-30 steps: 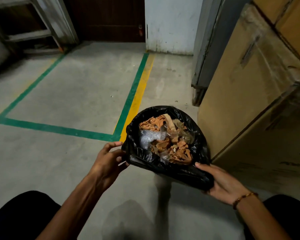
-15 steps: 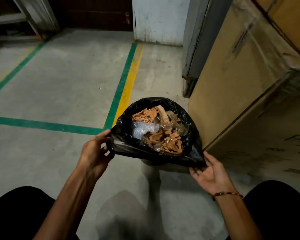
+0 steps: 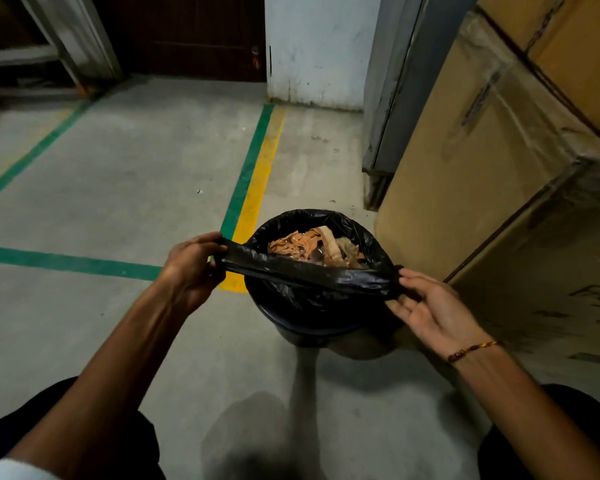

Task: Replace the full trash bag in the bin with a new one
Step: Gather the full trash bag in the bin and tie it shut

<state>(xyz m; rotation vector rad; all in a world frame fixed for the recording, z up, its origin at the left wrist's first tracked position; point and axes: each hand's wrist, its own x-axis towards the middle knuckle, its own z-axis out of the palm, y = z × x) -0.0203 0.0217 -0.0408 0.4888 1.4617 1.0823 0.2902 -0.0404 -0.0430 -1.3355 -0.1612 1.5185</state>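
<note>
A black trash bag [image 3: 312, 277] sits in a small dark round bin [image 3: 303, 329] on the concrete floor. The bag holds crumpled brown tape and clear plastic waste [image 3: 312, 245]. My left hand [image 3: 191, 268] pinches the bag's near rim at its left end and pulls it out into a taut strip. My right hand [image 3: 430, 306] holds the strip's right end between thumb and fingers, palm up. The near rim is lifted off the bin's edge; the far rim still lies around the bin.
Large cardboard boxes [image 3: 499, 161] wrapped in plastic film stand close on the right, almost touching the bin. Green and yellow floor lines [image 3: 253, 174] run behind the bin. A grey door frame [image 3: 392, 91] and white wall lie beyond. My dark-clad knees are at both lower corners.
Both hands have lifted and stretched the bag's near rim off the bin edge into a taut strip, so part of the bin's rim below now shows. The camera view shifted slightly.
</note>
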